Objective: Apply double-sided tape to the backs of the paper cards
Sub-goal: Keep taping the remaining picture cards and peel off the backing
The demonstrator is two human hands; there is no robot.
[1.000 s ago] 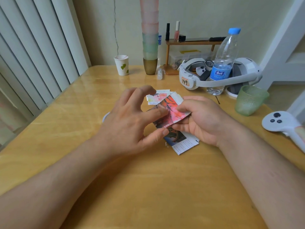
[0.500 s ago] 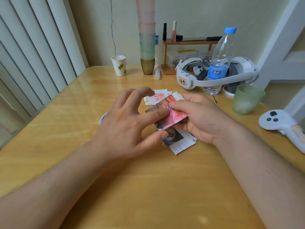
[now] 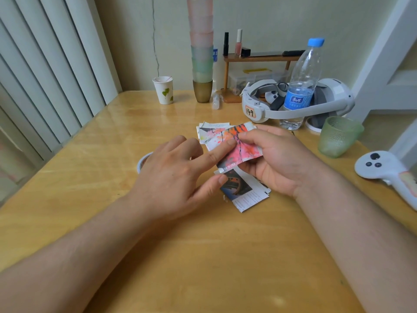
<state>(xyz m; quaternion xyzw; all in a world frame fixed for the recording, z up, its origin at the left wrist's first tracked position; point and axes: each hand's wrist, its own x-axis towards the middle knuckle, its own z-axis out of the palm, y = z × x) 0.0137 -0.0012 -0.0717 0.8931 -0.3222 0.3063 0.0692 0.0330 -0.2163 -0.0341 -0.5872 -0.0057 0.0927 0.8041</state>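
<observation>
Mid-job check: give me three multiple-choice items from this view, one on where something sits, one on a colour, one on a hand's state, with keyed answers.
1. Where is the green glass cup?
A. left of the paper cup
B. right of the water bottle
C. on the shelf

2. What colour is the water bottle cap?
A. blue
B. red
C. white

3. What is the right hand doing?
A. resting flat
B. holding the bottle
C. holding the pink-orange card

Answers: B, it stands at the table's right edge; A, the cap is blue; C, thumb and fingers pinch the card.

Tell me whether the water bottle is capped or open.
Capped. The bottle stands upright behind the headset, with its blue cap seated on the neck.
</observation>
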